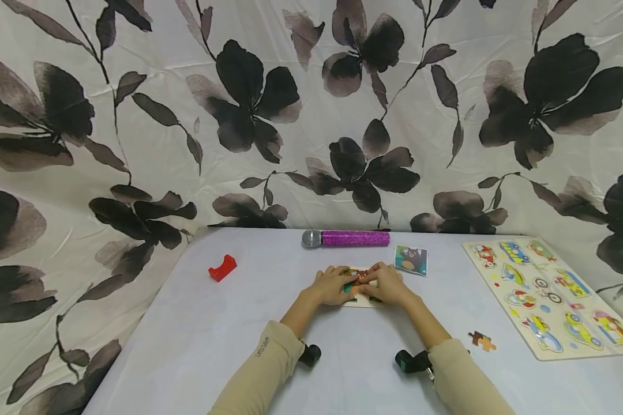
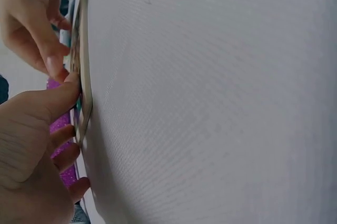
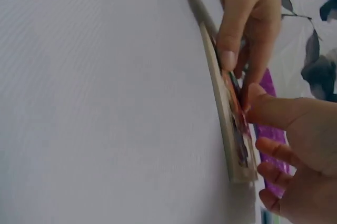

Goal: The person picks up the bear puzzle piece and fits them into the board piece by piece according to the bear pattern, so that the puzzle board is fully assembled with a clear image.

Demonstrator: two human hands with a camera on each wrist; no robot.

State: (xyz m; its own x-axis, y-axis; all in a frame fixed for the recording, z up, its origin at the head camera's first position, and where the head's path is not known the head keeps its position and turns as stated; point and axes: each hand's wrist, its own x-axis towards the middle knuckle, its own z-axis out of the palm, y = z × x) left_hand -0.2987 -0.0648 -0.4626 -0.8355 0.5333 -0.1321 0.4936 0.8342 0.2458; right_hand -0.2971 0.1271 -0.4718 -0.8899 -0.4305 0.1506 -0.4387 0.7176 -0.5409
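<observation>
A small wooden jigsaw board (image 1: 362,301) with a bear picture lies on the white table, under both hands. My left hand (image 1: 334,285) rests on its left part, the thumb pressing the pieces. From the right, my right hand (image 1: 386,283) touches the picture with thumb and fingertips close to the left thumb. In the right wrist view the pieces in the board (image 3: 224,119) sit unevenly above its pale edge. The hands hide much of the picture. A picture card (image 1: 411,260) with a bear lies just beyond the right hand.
Joined brown and orange puzzle pieces (image 1: 481,340) lie right of the right forearm. A large vehicle peg board (image 1: 555,300) covers the table's right side. A purple glitter microphone (image 1: 350,238) lies along the back, and a red curved block (image 1: 222,268) at the left.
</observation>
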